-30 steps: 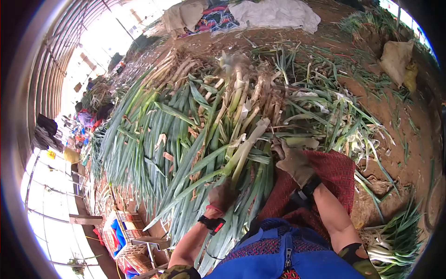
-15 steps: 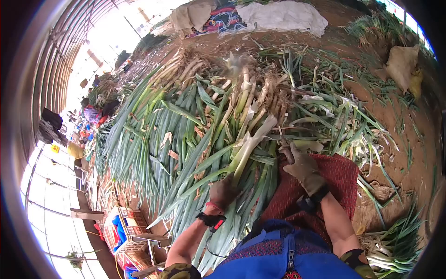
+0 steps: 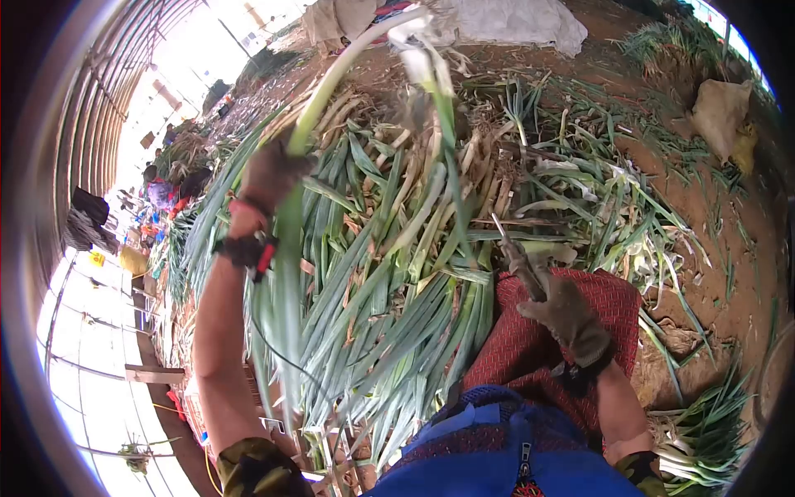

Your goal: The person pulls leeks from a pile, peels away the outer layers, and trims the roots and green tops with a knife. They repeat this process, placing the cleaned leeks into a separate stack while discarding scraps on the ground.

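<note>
Head view. We see the left hand, gloved, raised at the upper left and closed around a single long green onion. The onion's pale lower end arcs upward toward the top centre, while its green leaves hang blurred below the fist, alongside the forearm. A dark wristband with a red detail sits on the left wrist. The right hand, also gloved, is closed on the handle of a small knife. The knife's thin blade points up and to the left, just beside the near edge of the onion pile. This hand rests above a red woven cloth spread over the lap, with a blue garment below it at the bottom edge. The pile fills the centre, with roots and white shanks toward the top and green leaves fanning toward the viewer. To the right of the pile, loose leaves and trimmings are strewn over the bare soil floor. A smaller bundle of onions lies at the lower right. A tan sack lies at the far right and a white cloth at the top. The arched frame of a greenhouse curves along the left side.
</note>
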Demonstrator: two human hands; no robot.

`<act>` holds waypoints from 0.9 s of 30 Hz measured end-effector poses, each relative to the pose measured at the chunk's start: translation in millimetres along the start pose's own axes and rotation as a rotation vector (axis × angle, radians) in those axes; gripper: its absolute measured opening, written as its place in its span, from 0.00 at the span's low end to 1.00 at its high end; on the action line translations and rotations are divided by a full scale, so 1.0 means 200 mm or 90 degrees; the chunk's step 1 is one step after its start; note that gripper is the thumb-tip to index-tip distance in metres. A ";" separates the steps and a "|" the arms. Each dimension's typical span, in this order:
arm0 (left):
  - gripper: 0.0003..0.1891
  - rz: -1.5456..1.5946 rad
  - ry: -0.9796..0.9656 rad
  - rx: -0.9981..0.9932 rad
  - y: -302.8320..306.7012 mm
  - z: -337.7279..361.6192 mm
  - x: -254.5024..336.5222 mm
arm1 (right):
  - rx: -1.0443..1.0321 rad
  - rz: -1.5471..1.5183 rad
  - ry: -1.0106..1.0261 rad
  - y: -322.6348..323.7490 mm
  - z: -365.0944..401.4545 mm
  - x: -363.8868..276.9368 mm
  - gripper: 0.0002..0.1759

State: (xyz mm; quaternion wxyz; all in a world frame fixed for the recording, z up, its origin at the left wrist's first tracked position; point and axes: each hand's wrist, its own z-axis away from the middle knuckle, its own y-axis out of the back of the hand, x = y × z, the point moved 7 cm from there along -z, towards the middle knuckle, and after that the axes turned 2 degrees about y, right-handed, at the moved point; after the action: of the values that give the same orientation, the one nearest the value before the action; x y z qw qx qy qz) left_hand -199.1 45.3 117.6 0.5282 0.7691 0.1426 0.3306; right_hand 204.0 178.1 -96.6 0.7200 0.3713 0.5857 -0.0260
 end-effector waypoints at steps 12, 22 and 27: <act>0.09 0.176 -0.288 -0.454 -1.33 0.35 -0.09 | -0.131 0.194 0.035 -0.35 0.07 0.10 0.51; 0.14 0.014 -0.057 -0.193 -1.42 0.89 0.18 | -0.141 0.273 -0.101 -0.21 0.09 0.22 0.54; 0.16 0.047 -0.065 -0.263 -1.66 0.95 0.39 | -0.122 0.315 -0.152 -0.13 0.16 0.31 0.57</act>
State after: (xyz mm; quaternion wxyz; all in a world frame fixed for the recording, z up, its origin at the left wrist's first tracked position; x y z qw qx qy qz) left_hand 26.3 86.4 -198.6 0.6685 0.6652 0.0166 0.3322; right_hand 237.5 165.8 -162.5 0.8003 0.4274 0.3878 0.1626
